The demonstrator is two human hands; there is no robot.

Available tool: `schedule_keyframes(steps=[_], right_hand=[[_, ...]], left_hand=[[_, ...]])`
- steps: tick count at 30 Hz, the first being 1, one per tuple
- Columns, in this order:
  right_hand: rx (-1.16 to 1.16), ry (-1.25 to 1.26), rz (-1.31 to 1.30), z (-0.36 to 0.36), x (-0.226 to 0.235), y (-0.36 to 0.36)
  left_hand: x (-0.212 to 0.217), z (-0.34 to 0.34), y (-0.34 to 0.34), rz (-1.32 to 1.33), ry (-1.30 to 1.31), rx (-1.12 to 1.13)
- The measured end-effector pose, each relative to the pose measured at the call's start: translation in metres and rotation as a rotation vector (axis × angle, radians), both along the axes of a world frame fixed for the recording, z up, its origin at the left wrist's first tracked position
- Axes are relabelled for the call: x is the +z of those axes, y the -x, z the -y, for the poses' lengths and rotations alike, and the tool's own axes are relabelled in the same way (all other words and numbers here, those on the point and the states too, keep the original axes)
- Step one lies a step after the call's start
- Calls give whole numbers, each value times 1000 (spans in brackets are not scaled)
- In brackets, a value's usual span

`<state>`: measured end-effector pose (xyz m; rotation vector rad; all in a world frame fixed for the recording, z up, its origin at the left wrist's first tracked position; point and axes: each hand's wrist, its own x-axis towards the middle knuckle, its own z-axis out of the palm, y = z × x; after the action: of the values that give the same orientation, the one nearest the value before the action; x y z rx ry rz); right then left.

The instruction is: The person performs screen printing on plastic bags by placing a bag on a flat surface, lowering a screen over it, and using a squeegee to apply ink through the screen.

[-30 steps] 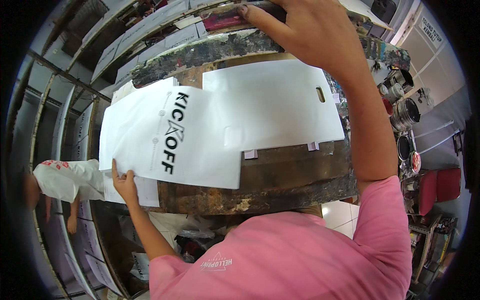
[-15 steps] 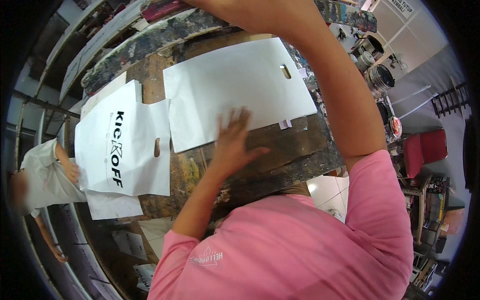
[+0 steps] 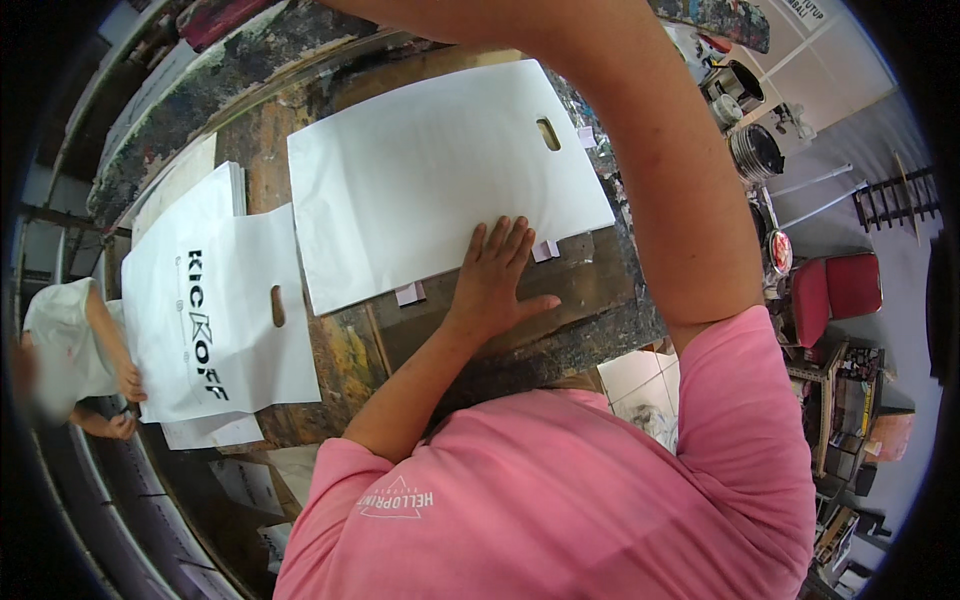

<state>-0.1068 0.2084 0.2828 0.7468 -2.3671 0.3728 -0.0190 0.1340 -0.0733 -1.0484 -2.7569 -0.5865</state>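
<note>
A blank white carrier bag (image 3: 430, 170) with a punched handle slot lies flat on the paint-stained work table (image 3: 345, 370). My left hand (image 3: 497, 275) rests with spread fingers, its fingertips on the bag's near edge and the palm over the bare board. Nothing is in it. My right forearm (image 3: 690, 210) stretches up across the right side to the top edge; the hand itself is cut off by the frame. Left of the blank bag, a white bag with black lettering (image 3: 255, 345) lies over a pile of white sheets or bags (image 3: 238, 185).
At the far left, a co-worker's hand (image 3: 130, 383) is at the printed bag's edge. Small paper tabs (image 3: 410, 293) stick up along the board. A paint-crusted beam (image 3: 190, 130) runs behind. Pots (image 3: 755, 150) and a red chair (image 3: 850, 285) stand to the right.
My left hand has settled, from a blur over the blank bag to its near edge, slightly right. The view has shifted, so bags appear further left. The co-worker's hands have come together near the printed bag.
</note>
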Motion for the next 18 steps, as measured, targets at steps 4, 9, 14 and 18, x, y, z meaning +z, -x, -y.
schedule_keyframes(steps=[4,9,14,18], right_hand=[[-33,-31,128,6,8,-10],[71,-99,206,-6,18,11],[-35,-19,-15,2,0,0],[-62,-92,94,8,-19,-6]], left_hand=[[1,1,1,-19,0,1],[4,0,4,-30,17,-42],[27,1,4,-53,60,-39],[114,73,-31,268,-739,199]])
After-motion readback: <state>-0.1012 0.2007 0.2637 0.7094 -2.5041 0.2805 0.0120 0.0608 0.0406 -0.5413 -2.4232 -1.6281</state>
